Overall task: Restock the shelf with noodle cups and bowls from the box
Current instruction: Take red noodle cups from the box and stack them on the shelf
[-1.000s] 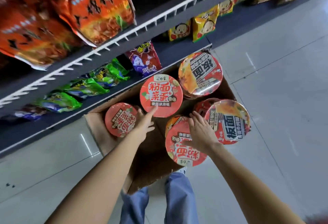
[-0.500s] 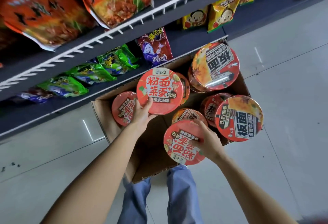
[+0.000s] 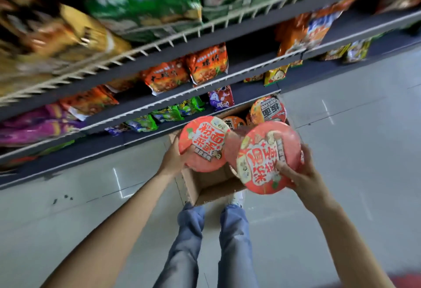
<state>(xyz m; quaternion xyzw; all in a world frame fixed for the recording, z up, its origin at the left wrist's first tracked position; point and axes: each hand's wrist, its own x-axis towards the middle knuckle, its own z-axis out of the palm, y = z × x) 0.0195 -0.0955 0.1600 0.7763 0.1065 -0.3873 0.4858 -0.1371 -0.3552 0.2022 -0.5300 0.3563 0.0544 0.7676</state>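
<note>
While over the box [image 3: 211,187], both hands grasp noodle bowls: left hand [image 3: 174,160], right hand [image 3: 303,173].

The head camera looks steeply down past shelves [image 3: 227,75] onto the floor [image 3: 353,151], hands close below.

Each hand's grip holds a red noodle bowl [image 3: 202,143] above the cardboard box [image 3: 210,185].

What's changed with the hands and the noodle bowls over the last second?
Both hands took hold of a red-lidded bowl and lifted it up out of the cardboard box: the left hand holds the left bowl, the right hand holds the right bowl. The view also tipped up, showing more shelves. The box stayed on the floor, with other bowls still inside.
</note>
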